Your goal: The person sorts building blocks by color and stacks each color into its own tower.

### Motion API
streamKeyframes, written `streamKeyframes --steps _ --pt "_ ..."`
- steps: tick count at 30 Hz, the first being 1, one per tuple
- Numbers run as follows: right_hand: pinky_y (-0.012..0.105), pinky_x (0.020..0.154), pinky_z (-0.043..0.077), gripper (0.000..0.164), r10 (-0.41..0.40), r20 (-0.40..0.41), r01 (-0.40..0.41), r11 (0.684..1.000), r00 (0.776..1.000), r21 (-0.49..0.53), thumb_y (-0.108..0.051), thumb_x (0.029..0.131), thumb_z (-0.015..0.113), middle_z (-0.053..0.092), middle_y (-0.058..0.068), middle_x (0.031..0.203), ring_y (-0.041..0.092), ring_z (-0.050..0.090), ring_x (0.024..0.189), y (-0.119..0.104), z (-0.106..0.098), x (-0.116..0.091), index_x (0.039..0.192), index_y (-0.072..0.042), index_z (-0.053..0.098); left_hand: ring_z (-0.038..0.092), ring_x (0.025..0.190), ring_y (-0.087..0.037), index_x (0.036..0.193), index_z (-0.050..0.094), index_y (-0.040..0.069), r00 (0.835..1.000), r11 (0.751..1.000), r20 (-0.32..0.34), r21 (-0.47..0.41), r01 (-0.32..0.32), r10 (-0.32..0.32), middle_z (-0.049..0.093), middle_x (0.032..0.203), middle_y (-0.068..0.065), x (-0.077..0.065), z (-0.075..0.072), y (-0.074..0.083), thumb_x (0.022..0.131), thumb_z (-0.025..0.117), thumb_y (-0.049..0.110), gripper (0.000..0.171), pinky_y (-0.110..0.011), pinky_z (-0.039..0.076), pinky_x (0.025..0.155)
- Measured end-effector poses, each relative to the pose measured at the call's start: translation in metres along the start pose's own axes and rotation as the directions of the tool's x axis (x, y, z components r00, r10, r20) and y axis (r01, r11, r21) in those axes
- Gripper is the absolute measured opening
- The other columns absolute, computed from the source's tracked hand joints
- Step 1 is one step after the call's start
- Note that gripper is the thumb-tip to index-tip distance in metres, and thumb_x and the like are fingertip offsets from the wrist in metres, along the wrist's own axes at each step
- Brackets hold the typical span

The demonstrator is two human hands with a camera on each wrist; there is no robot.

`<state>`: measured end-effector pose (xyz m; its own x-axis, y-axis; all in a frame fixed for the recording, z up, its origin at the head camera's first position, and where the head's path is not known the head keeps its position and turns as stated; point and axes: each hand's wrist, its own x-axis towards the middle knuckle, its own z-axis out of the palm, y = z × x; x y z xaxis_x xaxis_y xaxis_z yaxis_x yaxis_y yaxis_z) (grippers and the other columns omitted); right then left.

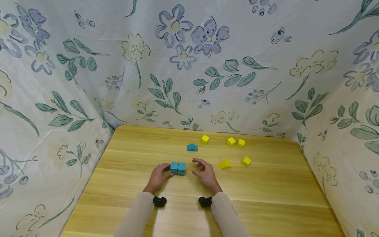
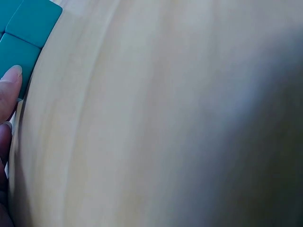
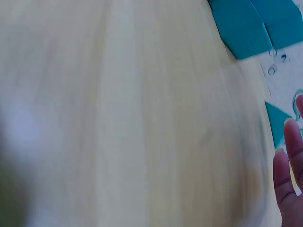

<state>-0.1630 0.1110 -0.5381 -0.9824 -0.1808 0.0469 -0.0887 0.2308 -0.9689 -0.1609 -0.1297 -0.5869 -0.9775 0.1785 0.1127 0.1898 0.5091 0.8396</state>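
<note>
A stack of blue blocks [image 1: 178,168] stands on the wooden table, with two blocks side by side on top and more blue below them. My left hand [image 1: 159,177] grips its left side, the thumb at the front corner. In the left wrist view, the thumb tip presses a face of the blue blocks [image 2: 33,23]. Just right of the stack, my right hand [image 1: 206,175] is apart from it, fingers spread and holding nothing. Behind the stack lies a blue triangular block [image 1: 192,147], also partly seen past the fingers in the right wrist view.
On the right lie a yellow triangular block [image 1: 225,164] and a yellow cube [image 1: 246,161]. Farther back are more yellow cubes, one at the centre [image 1: 205,139] and a pair [image 1: 231,141] to its right. Floral cloth [image 1: 183,82] surrounds the table [image 1: 266,184] at the back and sides.
</note>
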Motion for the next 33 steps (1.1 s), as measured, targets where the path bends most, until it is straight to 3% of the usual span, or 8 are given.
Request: streamKeyframes --steps 7,12,24,33 --pt "0.044 0.091 0.042 0.041 0.057 -0.107 -0.063 0.997 0.993 -0.055 -0.002 0.084 0.073 0.064 0.013 0.119 0.031 0.053 0.104 0.029 -0.011 0.021 0.123 -0.002 0.063 0.056 0.101 -0.028 0.119 0.063 -0.002 1.0 1.0 0.003 -0.001 0.006 -0.006 0.065 0.111 -0.011 0.0 -0.001 -0.001 0.083 0.075 0.014 0.041 -0.048 0.046 0.089" --pt "0.043 0.09 0.041 0.041 0.055 -0.157 -0.066 0.995 0.986 -0.068 -0.004 0.083 0.075 0.065 0.009 0.118 0.029 0.053 0.1 0.038 -0.013 0.041 0.122 -0.004 0.065 0.057 0.101 -0.028 0.119 0.064 -0.002 1.0 1.0 -0.002 0.009 -0.01 0.01 0.065 0.111 -0.011 0.001 -0.001 -0.003 0.084 0.075 0.015 0.041 -0.048 0.046 0.089" --pt "0.035 0.081 0.043 0.043 0.083 -0.19 -0.111 0.984 0.978 -0.14 -0.006 0.083 0.076 0.063 0.01 0.117 0.025 0.051 0.095 0.046 -0.013 0.077 0.125 -0.006 0.064 0.057 0.103 -0.028 0.118 0.065 -0.001 0.999 0.999 -0.01 -0.002 0.041 -0.041 0.065 0.109 -0.009 0.001 0.002 -0.002 0.081 0.077 0.012 0.041 -0.048 0.045 0.092" --pt "0.034 0.082 0.044 0.047 0.104 -0.19 -0.134 0.98 0.976 -0.147 -0.005 0.08 0.078 0.064 0.009 0.119 0.025 0.05 0.095 0.052 -0.007 0.098 0.125 -0.006 0.064 0.057 0.103 -0.028 0.118 0.064 -0.002 0.999 0.999 -0.006 0.007 0.039 -0.039 0.065 0.11 -0.01 0.002 0.001 -0.001 0.082 0.076 0.013 0.04 -0.048 0.045 0.092"
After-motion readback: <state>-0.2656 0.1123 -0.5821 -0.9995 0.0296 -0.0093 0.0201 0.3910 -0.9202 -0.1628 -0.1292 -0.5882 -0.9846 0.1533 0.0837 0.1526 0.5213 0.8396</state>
